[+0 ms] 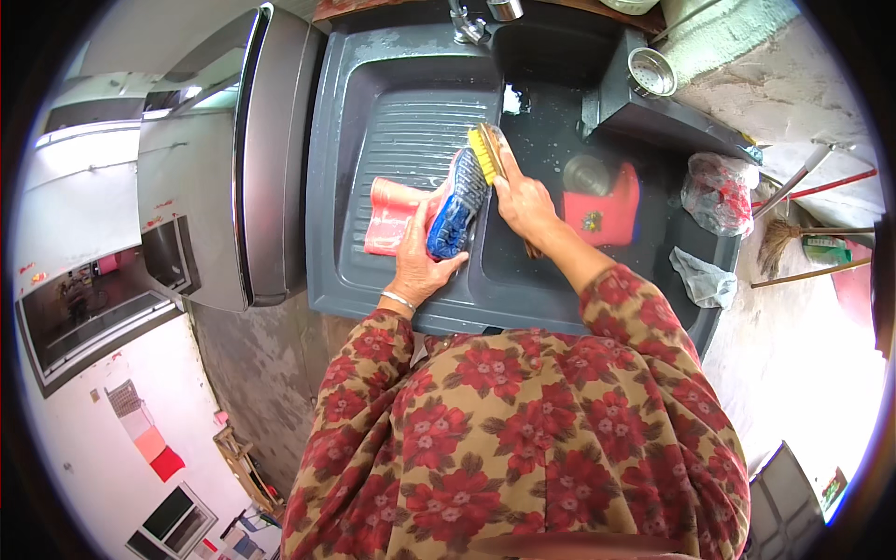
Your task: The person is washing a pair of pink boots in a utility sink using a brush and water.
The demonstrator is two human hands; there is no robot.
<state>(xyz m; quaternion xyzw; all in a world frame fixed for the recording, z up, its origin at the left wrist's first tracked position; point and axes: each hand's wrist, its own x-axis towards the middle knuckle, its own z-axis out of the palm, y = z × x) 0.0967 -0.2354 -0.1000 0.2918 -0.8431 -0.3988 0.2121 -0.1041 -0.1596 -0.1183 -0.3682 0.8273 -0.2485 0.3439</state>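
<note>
A pink rain boot [392, 213] with a blue sole [456, 213] lies on its side over the ribbed drainboard [427, 105]. My left hand [420, 259] grips it around the foot, so the sole is turned to the right. In my right hand [525, 199] is a wooden scrub brush [493, 147], its yellow bristles against the sole near one end. Whitish wet patches show on the tread. A second pink boot [598, 217] lies in the water of the dark sink basin [518, 269], to the right of my right hand.
A chrome faucet [467, 28] stands at the back. A metal strainer cup [651, 72] sits at the back right. On the right rim are a plastic bag [719, 192] and a grey cloth [703, 276]. A refrigerator [280, 161] borders the sink on the left; a broom [777, 241] leans at right.
</note>
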